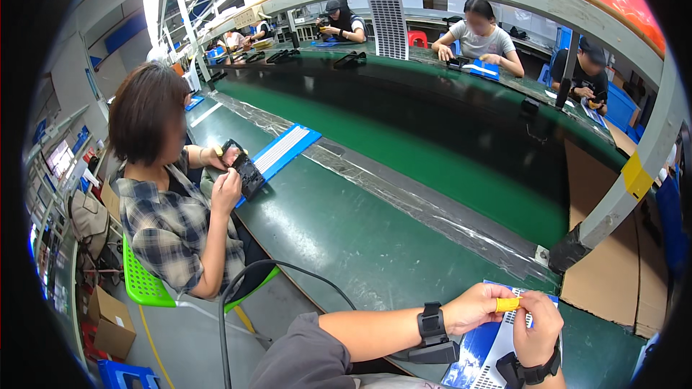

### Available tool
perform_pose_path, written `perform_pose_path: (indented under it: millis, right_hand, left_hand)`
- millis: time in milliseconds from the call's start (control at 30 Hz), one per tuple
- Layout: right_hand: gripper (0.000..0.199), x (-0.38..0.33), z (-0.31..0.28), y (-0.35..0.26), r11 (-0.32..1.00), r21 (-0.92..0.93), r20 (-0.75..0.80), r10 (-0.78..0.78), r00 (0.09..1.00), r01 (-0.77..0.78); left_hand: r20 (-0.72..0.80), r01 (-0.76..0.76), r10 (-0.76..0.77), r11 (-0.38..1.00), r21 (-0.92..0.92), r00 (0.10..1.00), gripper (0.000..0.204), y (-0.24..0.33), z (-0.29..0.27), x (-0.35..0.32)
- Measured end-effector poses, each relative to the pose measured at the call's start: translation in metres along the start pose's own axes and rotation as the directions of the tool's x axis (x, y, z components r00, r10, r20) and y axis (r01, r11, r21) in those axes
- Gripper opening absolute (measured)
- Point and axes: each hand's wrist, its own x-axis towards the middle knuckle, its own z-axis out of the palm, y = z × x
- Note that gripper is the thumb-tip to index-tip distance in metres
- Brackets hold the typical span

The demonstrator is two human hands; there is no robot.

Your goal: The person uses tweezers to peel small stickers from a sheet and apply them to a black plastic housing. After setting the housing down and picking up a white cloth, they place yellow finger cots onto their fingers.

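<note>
At the lower right, my left hand [470,308] is closed, with a small yellow tube-like piece [507,305] at its fingertips. Whether that piece is held or worn on a finger, I cannot tell. My right hand [539,325] meets its right end, thumb and fingers pinched together; what lies between them is too small to make out. Under both hands is a white sheet with rows of small dark labels [491,361], resting on a glossy blue board [467,349]. Dark straps with small boxes are around both wrists.
A green conveyor belt [447,166] runs beyond the green table [346,223]. On my left, a seated person [173,194] handles a black part [249,175] beside a blue board. A metal post [613,194] and cardboard [598,274] stand right. A black cable [223,317] loops near my arm.
</note>
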Motion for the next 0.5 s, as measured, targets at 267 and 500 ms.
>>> perform_pose_path:
  millis: [267,500]
  right_hand:
    - [0.017,0.006,-0.013,-0.015,0.998,0.055,0.088,0.035,0.996,-0.04]
    - [0.016,0.005,-0.012,-0.012,0.99,0.097,0.028,0.102,0.994,-0.104]
  left_hand:
    - [0.016,-0.011,0.012,0.999,-0.031,1.0,0.01,0.006,0.004,-0.005]
    - [0.088,-0.013,0.028,0.986,-0.166,0.996,0.011,0.008,0.006,-0.008]
